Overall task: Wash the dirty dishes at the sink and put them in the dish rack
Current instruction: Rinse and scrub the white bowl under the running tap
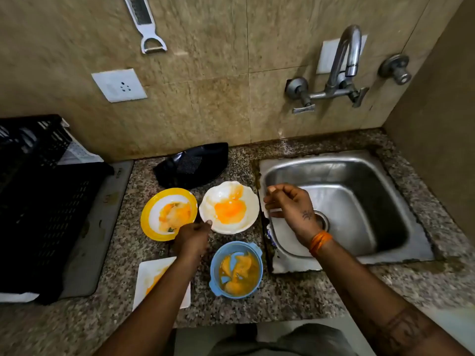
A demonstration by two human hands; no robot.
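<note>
Four dirty dishes smeared with orange food sit on the granite counter left of the steel sink: a yellow plate, a white bowl, a blue bowl and a white square plate, which my left forearm partly covers. My left hand is between the yellow plate and the white bowl, its thumb tip at the bowl's near-left rim; its fingers are hidden. My right hand hovers over the sink's left edge, loosely curled and holding nothing. The black dish rack stands at the far left.
A black plate with a dark sponge on it lies behind the dishes, by the wall. The faucet is on the wall above the sink, with no water running. A grater-peeler and a socket are on the wall.
</note>
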